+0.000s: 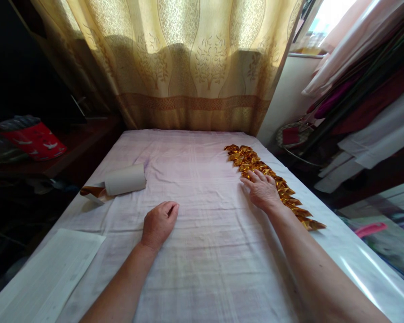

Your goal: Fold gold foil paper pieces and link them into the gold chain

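Observation:
On the right of the cloth-covered table, shiny folded gold foil pieces (296, 211) lie in close-set rows that slant toward the near right. My right hand (263, 188) rests on the middle of these rows, palm down with its fingers spread, touching the foil. Part of the foil is hidden beneath it. My left hand (159, 223) lies on the cloth near the centre, curled into a loose fist, and nothing shows in it. Farther left, a pale cardboard tube (125, 180) lies on its side, with a curled gold-and-white strip (96, 194) at its left end.
A white printed sheet (59, 269) lies at the table's near left. The pale checked cloth (195, 269) covers the tabletop. A red container (37, 141) stands on dark furniture at left. Curtains (188, 67) hang behind, and clothes (373, 116) hang at right.

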`<state>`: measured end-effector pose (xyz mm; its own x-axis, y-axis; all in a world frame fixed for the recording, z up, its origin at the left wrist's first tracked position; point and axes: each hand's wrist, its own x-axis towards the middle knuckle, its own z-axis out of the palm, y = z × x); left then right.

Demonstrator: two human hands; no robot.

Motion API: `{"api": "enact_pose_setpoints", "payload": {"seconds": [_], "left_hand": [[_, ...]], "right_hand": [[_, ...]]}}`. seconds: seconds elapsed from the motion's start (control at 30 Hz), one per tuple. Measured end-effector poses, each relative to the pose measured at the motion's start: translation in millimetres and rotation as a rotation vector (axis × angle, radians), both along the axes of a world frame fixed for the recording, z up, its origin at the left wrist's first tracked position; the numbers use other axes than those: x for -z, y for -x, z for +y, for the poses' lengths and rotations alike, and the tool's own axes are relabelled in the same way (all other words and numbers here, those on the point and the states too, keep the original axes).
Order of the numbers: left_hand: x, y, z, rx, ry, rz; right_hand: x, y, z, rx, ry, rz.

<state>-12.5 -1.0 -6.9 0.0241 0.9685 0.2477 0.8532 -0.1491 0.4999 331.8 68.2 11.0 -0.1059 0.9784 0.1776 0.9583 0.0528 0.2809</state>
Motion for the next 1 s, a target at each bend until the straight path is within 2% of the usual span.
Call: {"api": "enact_pose_setpoints", "payload": {"seconds": [0.17,0.27,0.33,0.43,0.6,0.73,0.83,0.93,1.0], "left_hand": [[0.7,1,0,0.004,-0.004,-0.009],[0.7,1,1,0.007,-0.011,-0.017],[1.2,2,1,0.009,-0.02,-0.024],[3.6,2,2,0.013,-0.043,-0.041],[5.4,9,7,-0.025,-0.119,-0.063],[-10.2,33,17,-0.114,-0.22,-0.023],[-29.3,64,31,-0.29,-0.303,0.21],[-44.9,99,49,-0.372,-0.227,0.418],[-50.2,119,59,-0.352,-0.115,0.521]], "right_hand": [[-2.8,-4,-6,0.037,-0.038,0.032],[-6.7,6,-11,0.037,-0.05,0.063],[-8.3,22,-16,0.011,-0.074,0.103],[-6.0,56,-25,-0.1,-0.069,0.206],[14.3,109,-43,-0.253,0.001,0.415],[34.4,121,-49,-0.267,-0.027,0.538],[42.2,119,-49,-0.288,-0.068,0.606],[43.8,118,-47,-0.296,-0.092,0.641],[43.1,118,-47,-0.289,-0.102,0.656]]}}
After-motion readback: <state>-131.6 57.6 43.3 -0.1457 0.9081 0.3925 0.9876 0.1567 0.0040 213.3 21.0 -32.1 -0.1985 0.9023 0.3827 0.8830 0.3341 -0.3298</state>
